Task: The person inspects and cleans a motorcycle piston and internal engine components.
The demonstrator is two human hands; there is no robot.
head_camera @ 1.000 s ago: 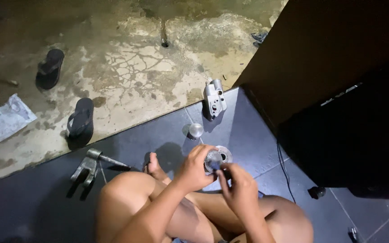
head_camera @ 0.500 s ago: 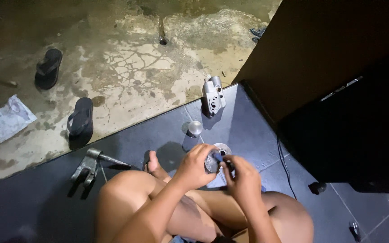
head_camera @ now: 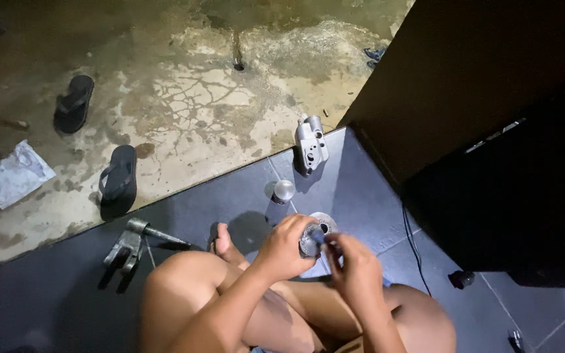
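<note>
A dark tiled floor (head_camera: 67, 307) meets cracked, stained concrete (head_camera: 191, 98). Over crossed bare legs, the left hand (head_camera: 286, 248) comes in from seven o'clock, forearm angled up, fingers curled tight around a small round metal part (head_camera: 310, 240). The right hand (head_camera: 354, 268), at four o'clock of the part, pinches against its edge; what lies between its fingertips cannot be told. At twelve o'clock stand a metal cylinder (head_camera: 284, 190) and a grey casting (head_camera: 311, 144). A forked metal tool (head_camera: 129, 243) lies at nine o'clock, two black sandals (head_camera: 118, 173) at ten.
</note>
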